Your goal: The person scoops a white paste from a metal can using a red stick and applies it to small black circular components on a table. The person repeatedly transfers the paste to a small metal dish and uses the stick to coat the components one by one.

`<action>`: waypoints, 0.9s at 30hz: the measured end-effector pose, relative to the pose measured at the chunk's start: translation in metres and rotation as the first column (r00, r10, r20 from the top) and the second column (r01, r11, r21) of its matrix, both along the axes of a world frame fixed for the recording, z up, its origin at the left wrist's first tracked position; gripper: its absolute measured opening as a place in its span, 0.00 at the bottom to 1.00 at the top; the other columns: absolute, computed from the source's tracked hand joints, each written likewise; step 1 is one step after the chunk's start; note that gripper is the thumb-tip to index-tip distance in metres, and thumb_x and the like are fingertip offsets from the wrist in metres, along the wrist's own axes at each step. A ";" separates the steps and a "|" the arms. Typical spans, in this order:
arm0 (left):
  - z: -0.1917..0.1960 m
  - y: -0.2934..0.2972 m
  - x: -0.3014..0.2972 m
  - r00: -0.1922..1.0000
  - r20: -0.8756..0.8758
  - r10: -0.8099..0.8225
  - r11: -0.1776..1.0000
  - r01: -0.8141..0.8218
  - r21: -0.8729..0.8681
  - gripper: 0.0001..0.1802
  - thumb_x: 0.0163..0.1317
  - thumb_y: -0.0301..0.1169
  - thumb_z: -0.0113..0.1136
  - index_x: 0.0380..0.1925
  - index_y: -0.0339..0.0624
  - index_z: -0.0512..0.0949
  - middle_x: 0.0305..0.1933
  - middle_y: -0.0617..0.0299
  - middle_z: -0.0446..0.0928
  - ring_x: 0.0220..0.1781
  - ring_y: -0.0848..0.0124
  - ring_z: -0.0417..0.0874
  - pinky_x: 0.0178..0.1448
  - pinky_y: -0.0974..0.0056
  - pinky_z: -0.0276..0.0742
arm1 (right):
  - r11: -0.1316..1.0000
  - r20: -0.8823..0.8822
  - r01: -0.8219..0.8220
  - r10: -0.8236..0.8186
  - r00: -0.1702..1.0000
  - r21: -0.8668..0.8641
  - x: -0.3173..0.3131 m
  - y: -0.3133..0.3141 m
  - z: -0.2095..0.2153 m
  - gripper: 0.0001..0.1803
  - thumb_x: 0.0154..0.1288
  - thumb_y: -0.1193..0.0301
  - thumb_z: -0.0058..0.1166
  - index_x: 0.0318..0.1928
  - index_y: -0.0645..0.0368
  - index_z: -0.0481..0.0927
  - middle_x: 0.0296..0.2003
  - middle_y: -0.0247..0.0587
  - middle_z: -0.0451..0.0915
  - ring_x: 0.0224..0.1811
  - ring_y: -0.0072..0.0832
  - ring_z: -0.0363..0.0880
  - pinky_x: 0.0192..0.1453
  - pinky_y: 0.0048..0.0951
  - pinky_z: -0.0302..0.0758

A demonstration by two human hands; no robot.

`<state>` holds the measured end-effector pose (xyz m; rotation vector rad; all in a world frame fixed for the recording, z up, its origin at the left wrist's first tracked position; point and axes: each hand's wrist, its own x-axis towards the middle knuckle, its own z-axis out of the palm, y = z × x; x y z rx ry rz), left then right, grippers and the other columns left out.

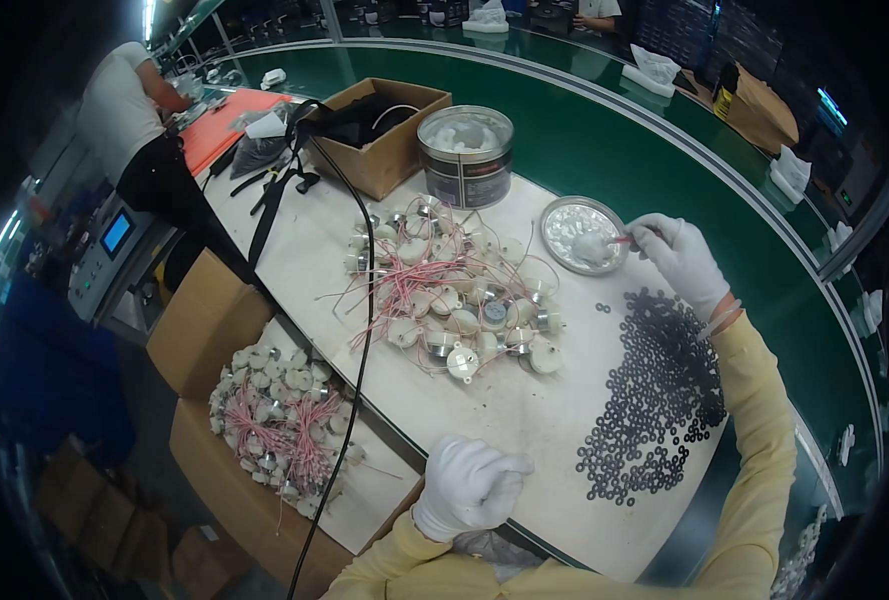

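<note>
My right hand (679,262), in a white glove, pinches a thin red stick (619,240) at the right edge of a round metal lid (556,243). A whitish, grease-like lump (592,246) lies in the lid, and the stick's tip reaches it. Near the table's front edge my left hand (472,485), also gloved, is closed with curled fingers; whatever it may hold is hidden. Between the hands and to the right, many small black rings (654,390) are spread out. Small round white motors (464,362) with pink wires are heaped in the middle of the table.
Behind the heap stand an open tin (466,160) of whitish paste and a cardboard box (374,150). A black cable (369,290) crosses the table. At left, an open carton (204,450) holds more motors. A green conveyor (614,130) curves behind; a co-worker (129,110) stands far left.
</note>
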<state>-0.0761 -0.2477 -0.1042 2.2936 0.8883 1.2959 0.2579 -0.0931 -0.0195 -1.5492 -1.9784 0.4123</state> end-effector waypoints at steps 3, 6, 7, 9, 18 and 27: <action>0.001 -0.001 -0.001 1.000 -0.005 0.006 1.000 -0.006 -0.006 0.08 0.59 0.29 0.55 0.29 0.48 0.85 0.21 0.67 0.78 0.21 0.64 0.73 0.30 0.60 0.65 | 0.997 -0.199 0.070 -0.075 0.977 -0.035 -0.019 0.011 -0.010 0.18 0.76 0.63 0.51 0.42 0.68 0.84 0.27 0.44 0.85 0.26 0.27 0.81 0.35 0.26 0.77; 0.001 -0.001 0.000 1.000 -0.012 0.009 1.000 -0.009 -0.016 0.09 0.60 0.30 0.55 0.28 0.48 0.85 0.21 0.68 0.77 0.21 0.64 0.73 0.31 0.60 0.65 | 0.996 -0.254 0.091 -0.087 0.963 0.004 -0.013 0.024 -0.008 0.18 0.76 0.63 0.50 0.43 0.67 0.84 0.28 0.43 0.86 0.27 0.28 0.83 0.35 0.26 0.77; 0.002 0.000 0.000 1.000 -0.011 0.011 1.000 -0.011 -0.020 0.10 0.61 0.31 0.54 0.28 0.48 0.85 0.20 0.68 0.77 0.21 0.64 0.73 0.31 0.60 0.65 | 0.991 -0.211 0.135 -0.131 0.969 0.006 -0.017 0.023 0.001 0.19 0.76 0.62 0.49 0.44 0.67 0.84 0.28 0.43 0.86 0.28 0.28 0.84 0.36 0.26 0.78; 0.004 0.000 0.001 1.000 -0.009 -0.003 0.999 0.003 -0.033 0.11 0.63 0.32 0.53 0.29 0.48 0.85 0.20 0.69 0.76 0.21 0.65 0.73 0.31 0.60 0.65 | 0.987 -0.284 0.149 -0.129 0.950 0.053 -0.017 0.030 -0.001 0.19 0.76 0.63 0.49 0.43 0.67 0.85 0.28 0.44 0.86 0.29 0.28 0.84 0.38 0.27 0.78; 0.001 -0.002 0.000 1.000 -0.030 -0.011 0.999 0.009 -0.045 0.14 0.68 0.35 0.49 0.31 0.49 0.85 0.19 0.71 0.75 0.22 0.67 0.74 0.33 0.60 0.65 | 0.989 -0.299 0.145 -0.135 0.945 0.012 -0.015 0.023 -0.002 0.18 0.75 0.64 0.49 0.44 0.68 0.85 0.32 0.42 0.87 0.34 0.26 0.85 0.42 0.25 0.79; 0.004 -0.002 0.000 0.999 -0.045 -0.011 0.999 0.008 -0.049 0.16 0.69 0.33 0.47 0.30 0.48 0.85 0.19 0.71 0.74 0.22 0.67 0.74 0.34 0.61 0.65 | 0.970 -0.438 0.181 -0.236 0.867 -0.163 -0.012 0.017 -0.006 0.20 0.77 0.61 0.50 0.45 0.68 0.84 0.30 0.37 0.85 0.32 0.20 0.81 0.39 0.22 0.79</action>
